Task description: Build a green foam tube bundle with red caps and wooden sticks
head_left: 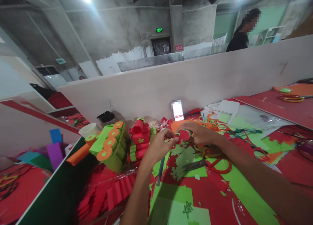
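Apparently an assembly step: right hand (199, 133) gripped a small green paper cylinder with a red round end (185, 135) — between both hands; left hand (162, 143) curled beside it, pinch or touch unclear. Next move likely called for a steady right-hand hold.

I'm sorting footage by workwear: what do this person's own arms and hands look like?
The left hand and right hand are both bare, with no gloves. The forearms are uncovered too: no sleeves, watch or bracelet shows.
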`<state>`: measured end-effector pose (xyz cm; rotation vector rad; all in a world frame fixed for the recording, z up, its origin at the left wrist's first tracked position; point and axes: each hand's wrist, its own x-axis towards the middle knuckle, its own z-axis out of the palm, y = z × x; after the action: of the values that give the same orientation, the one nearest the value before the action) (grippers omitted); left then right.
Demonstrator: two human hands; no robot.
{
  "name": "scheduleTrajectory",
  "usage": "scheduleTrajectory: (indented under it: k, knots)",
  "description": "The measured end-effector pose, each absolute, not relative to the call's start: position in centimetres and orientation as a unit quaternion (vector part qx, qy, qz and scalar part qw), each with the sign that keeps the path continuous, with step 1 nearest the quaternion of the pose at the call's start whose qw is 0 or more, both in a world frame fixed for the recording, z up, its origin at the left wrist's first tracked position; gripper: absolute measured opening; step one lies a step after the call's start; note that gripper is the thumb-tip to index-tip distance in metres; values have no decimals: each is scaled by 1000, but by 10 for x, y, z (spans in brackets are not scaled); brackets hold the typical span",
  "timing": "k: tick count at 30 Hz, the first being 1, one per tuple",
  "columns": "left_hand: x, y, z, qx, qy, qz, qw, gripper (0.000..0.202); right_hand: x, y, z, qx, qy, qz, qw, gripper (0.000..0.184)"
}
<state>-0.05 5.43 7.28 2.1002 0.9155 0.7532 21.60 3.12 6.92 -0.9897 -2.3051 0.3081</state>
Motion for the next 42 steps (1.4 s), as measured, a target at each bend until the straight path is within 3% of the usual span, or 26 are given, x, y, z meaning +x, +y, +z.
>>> scheduleTrajectory:
  k: [7,11,18,29,33,42]
  knots:
    - [-2,60,74,758,332,384,409,30,221,33,66,-383,-858,130,317,36]
    - [-8,66,75,742,371,411,378,29,224,33,67,-399,-850,137,314,43]
    - [-17,69,67,768,483,328,262,27,226,30,74,-410,-841,154,318,36]
    - [-16,71,59,790,524,259,185,24,244,26,85,-408,-830,225,307,42]
    - [-18,71,57,810,521,223,150,22,252,27,89,-404,-826,203,338,43]
    - [-15,71,52,835,486,160,201,13,260,36,85,-429,-791,68,431,36]
